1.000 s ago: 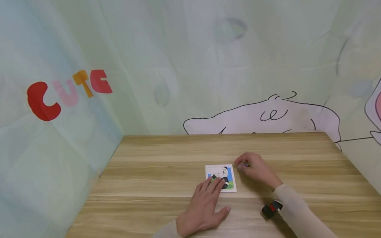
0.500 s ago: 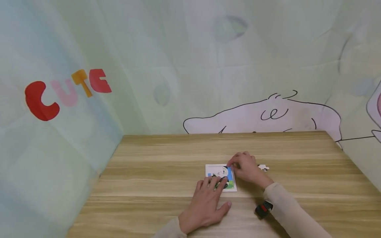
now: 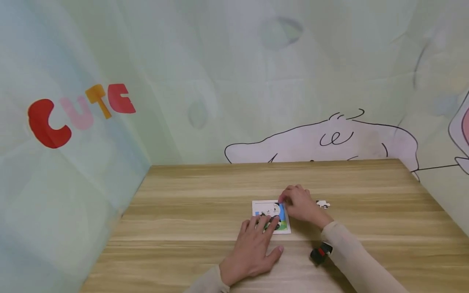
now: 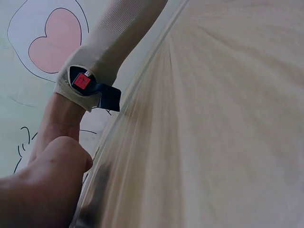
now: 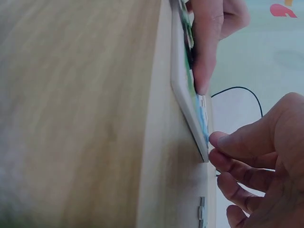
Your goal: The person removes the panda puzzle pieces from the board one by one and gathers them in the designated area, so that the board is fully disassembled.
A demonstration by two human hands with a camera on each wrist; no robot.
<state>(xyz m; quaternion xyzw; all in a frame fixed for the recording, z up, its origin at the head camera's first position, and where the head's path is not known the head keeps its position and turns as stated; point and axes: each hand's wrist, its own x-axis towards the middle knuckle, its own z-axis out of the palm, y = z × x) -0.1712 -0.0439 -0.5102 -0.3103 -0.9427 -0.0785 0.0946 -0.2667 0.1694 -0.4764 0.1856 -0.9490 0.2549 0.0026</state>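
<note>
A small panda jigsaw puzzle [image 3: 259,206] in a white square frame lies on the wooden table. My left hand [image 3: 247,253] rests on its lower part with straight, slightly spread fingers, hiding some of the picture. At the puzzle's upper right corner, my right hand [image 3: 302,206] bends its fingers. In the right wrist view, thumb and forefinger [image 5: 219,142] come together at that corner of the puzzle [image 5: 183,90]; anything small between them is hidden. A loose white and black puzzle piece [image 3: 323,204] lies just right of the right hand.
The wooden table [image 3: 190,203] extends around the puzzle. A cloth backdrop [image 3: 183,101] with cartoon drawings stands behind and beside it. A black and red device [image 3: 320,253] hangs at the right wrist, low over the table.
My right hand has shifted left from beside the puzzle to its upper right corner, uncovering the loose piece. The left hand stays on the puzzle.
</note>
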